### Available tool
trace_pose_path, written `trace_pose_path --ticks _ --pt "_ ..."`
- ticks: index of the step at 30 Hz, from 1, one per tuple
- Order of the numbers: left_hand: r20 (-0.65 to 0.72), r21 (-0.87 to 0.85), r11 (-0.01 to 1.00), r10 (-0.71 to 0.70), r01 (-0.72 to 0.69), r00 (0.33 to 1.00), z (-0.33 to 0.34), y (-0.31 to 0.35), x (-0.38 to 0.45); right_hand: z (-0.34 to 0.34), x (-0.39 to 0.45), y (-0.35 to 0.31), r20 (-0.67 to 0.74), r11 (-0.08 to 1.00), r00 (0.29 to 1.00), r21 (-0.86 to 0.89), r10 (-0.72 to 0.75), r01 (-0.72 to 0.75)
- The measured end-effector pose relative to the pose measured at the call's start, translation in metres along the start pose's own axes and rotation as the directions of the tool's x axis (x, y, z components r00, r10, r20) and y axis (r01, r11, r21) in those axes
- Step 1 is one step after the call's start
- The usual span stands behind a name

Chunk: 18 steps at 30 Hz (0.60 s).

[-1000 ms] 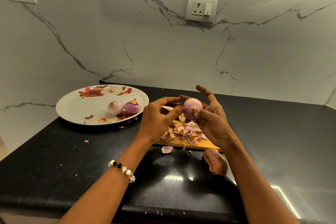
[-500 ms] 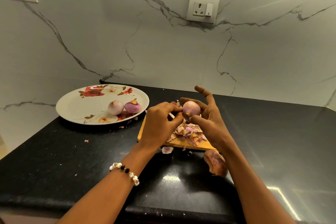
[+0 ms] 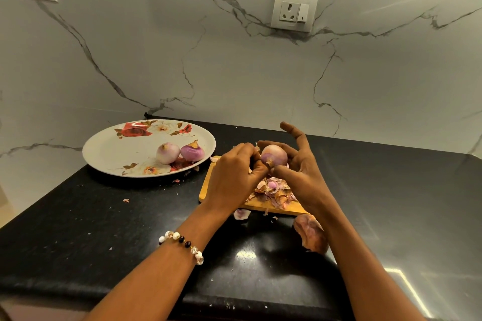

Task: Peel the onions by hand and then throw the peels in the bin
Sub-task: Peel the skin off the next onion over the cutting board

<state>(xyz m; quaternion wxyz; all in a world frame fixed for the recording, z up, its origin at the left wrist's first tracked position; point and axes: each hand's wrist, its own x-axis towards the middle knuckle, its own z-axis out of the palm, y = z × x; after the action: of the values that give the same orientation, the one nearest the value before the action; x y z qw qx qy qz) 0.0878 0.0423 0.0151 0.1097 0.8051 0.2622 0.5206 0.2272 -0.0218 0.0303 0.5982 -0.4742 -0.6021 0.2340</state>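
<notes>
— What do we hold?
— Our right hand (image 3: 300,172) cups the onion (image 3: 274,156) above the cutting board (image 3: 206,185); our left hand (image 3: 232,177) pinches its skin.
— Around us?
— Peels (image 3: 271,191) heaped beneath, two peeled onions (image 3: 180,152) on the plate (image 3: 109,148), another onion (image 3: 310,236) just beside our right wrist.

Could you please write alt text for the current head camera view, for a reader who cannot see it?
A person's right hand holds a mostly peeled onion above a wooden board heaped with peels, while the left hand pinches at its skin. Two peeled onions sit on a floral plate to the left on the black counter.
</notes>
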Motion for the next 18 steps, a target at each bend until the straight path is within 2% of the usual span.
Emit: trace_pose_path --ticks 4,10,14,18 --pt "-0.033 -0.057 0.997 -0.061 0.059 0.998 -0.003 0.000 0.002 -0.004 0.000 -0.001 0.003 0.989 1.000 0.144 0.025 -0.025" --pt "-0.072 -0.142 0.956 -0.270 0.258 0.960 -0.008 -0.003 0.006 -0.011 0.002 -0.006 -0.048 0.917 0.995 0.393 0.090 -0.064" --pt "0.060 -0.361 0.889 -0.280 0.282 0.958 -0.013 0.008 0.004 -0.011 0.001 -0.006 -0.073 0.952 0.994 0.300 0.085 -0.059" --pt "0.118 -0.377 0.868 -0.301 0.323 0.946 -0.009 0.007 0.003 -0.009 0.000 -0.002 -0.033 0.994 0.999 0.103 0.027 -0.023"
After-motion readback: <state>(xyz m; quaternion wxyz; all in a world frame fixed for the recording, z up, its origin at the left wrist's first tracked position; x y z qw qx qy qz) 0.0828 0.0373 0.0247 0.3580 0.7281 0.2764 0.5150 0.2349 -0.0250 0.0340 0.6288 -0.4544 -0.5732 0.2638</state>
